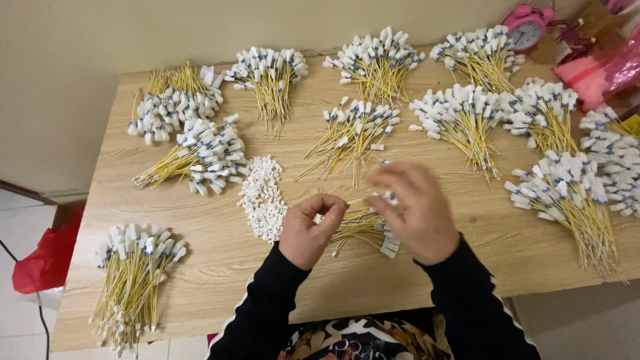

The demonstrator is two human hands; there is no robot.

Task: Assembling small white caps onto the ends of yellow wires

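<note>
**Loose wires and small caps: where this could slip**

The left hand (308,232) is curled, thumb and forefinger pinched together, apparently on the yellow ends of a small bundle of wires (363,227) that lies on the counter (347,280) between both hands. The right hand (412,212) is blurred with motion above the white-capped end of that bundle; I cannot tell whether its grip is closed on anything.

Risks, as I judge them:
- The pinch looks light, so the thin wires could fan out or slide free.
- The pile of loose white caps (262,197) sits just beside the left hand; a sweep of the wrist or sleeve could scatter it.
- Finished bundles crowd the counter, one (130,280) near the front edge, where a nudge could tip it off.
</note>
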